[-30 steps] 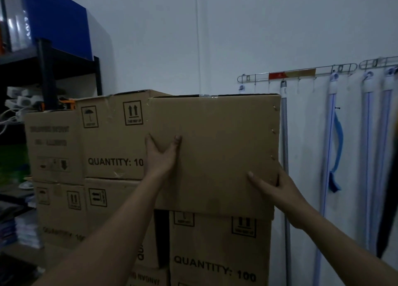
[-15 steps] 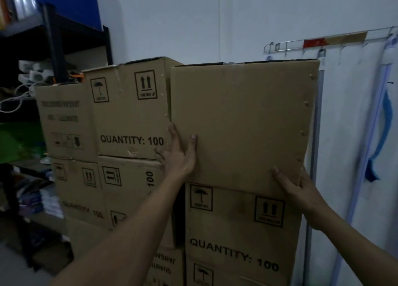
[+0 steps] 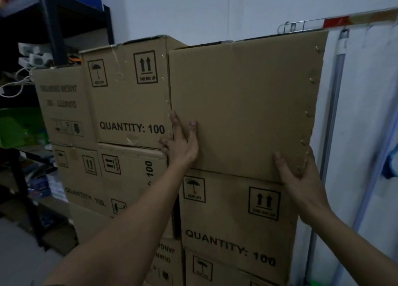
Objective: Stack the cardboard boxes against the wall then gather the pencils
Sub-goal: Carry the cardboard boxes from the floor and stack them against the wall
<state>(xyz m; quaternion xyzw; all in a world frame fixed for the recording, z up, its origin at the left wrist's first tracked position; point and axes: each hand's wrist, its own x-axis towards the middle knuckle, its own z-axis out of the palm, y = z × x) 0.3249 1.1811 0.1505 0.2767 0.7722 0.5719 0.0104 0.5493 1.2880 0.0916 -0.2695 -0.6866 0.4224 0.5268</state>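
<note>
A plain brown cardboard box [image 3: 247,105] sits on top of the right-hand stack, resting on a printed box marked "QUANTITY: 100" [image 3: 237,225]. My left hand [image 3: 182,141] lies flat with fingers spread against the box's lower left front edge. My right hand [image 3: 299,178] grips the lower right corner, thumb on the front and fingers wrapped around the stapled side. To the left stands a second stack of printed boxes [image 3: 129,96] against the white wall. No pencils are in view.
A dark metal shelf unit [image 3: 53,27] with cables, a green bin [image 3: 15,126] and stacked papers stands at the left. A metal wall rail [image 3: 301,25] with long hanging tubes [image 3: 336,96] runs along the wall right of the boxes. Grey floor shows at bottom left.
The view has moved closer and dipped, so the boxes look larger. My left hand slid to the top box's lower left edge; my right hand still holds the lower right corner.
</note>
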